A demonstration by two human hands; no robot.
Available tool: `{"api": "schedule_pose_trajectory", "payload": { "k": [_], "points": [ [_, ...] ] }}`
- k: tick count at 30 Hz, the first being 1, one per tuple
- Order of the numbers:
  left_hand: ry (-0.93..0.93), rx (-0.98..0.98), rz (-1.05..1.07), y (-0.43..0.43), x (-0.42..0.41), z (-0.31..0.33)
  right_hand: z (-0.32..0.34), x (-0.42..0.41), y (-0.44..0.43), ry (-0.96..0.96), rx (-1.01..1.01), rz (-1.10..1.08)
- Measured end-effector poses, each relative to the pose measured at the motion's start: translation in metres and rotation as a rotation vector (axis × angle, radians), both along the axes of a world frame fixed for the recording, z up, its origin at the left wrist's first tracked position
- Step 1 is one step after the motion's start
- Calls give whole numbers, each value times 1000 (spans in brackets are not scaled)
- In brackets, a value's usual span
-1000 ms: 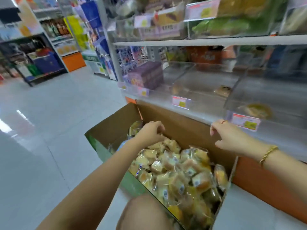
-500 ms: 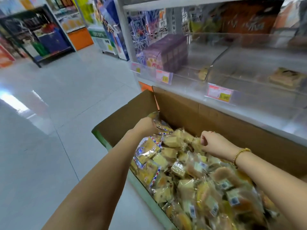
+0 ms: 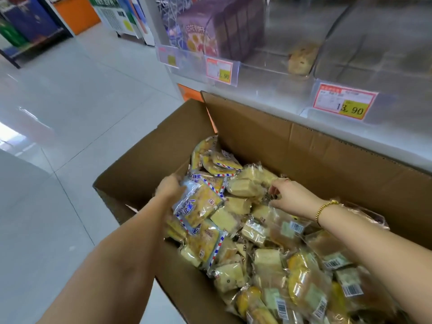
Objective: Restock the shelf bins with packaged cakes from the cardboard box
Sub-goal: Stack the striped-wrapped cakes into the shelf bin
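The left hand gripped a striped cake packet, its long axis near-left to far-right; the right hand pinched a clear-wrapped cake.

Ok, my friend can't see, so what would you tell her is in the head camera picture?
A person's left hand and right hand reach into a cardboard box piled with packaged cakes. Behind it are clear shelf bins with price tags; one holds purple boxes, another a single brown cake.
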State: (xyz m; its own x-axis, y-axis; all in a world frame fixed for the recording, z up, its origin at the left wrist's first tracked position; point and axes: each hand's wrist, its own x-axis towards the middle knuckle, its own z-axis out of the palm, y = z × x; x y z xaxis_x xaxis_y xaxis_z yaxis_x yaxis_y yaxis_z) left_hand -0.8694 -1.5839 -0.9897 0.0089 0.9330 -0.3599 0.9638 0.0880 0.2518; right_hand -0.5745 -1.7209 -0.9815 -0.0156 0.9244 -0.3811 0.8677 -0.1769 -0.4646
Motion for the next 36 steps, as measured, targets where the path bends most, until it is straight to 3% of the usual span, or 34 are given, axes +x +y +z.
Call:
{"api": "schedule_pose_trajectory", "payload": {
  "k": [4,7,9,12,15,19,24,30,33,36],
  "points": [
    [-4,20,189,-7,-27,-9,-10,-28,10,36,-34,-15],
    [15,68,174,-5,-31,-12,-24,-64,20,157,-54,-88],
    [-13,-6,53,2,-22,-10,-35,-86,28,461,-172,-297],
    [134,-204,-146,3,-4,-12,-45,-116,40,1010,-415,-680],
    [305,-280,-202,1,3,-19,-61,-142,50,1302,-444,-1015],
    [335,-253,-173,5,9,-20,-76,-157,56,1182,-316,-1107],
    [250,-144,-71,4,12,-13,-75,-163,55,1058,-289,-977],
    [144,-74,61,4,1,25,-48,-136,48,1079,-228,-940],
    [-5,-31,176,-1,-7,47,-21,-99,33,1030,-158,-907],
    [-268,1,262,-14,-8,75,21,-60,8,1024,-66,-875]
  ]
}}
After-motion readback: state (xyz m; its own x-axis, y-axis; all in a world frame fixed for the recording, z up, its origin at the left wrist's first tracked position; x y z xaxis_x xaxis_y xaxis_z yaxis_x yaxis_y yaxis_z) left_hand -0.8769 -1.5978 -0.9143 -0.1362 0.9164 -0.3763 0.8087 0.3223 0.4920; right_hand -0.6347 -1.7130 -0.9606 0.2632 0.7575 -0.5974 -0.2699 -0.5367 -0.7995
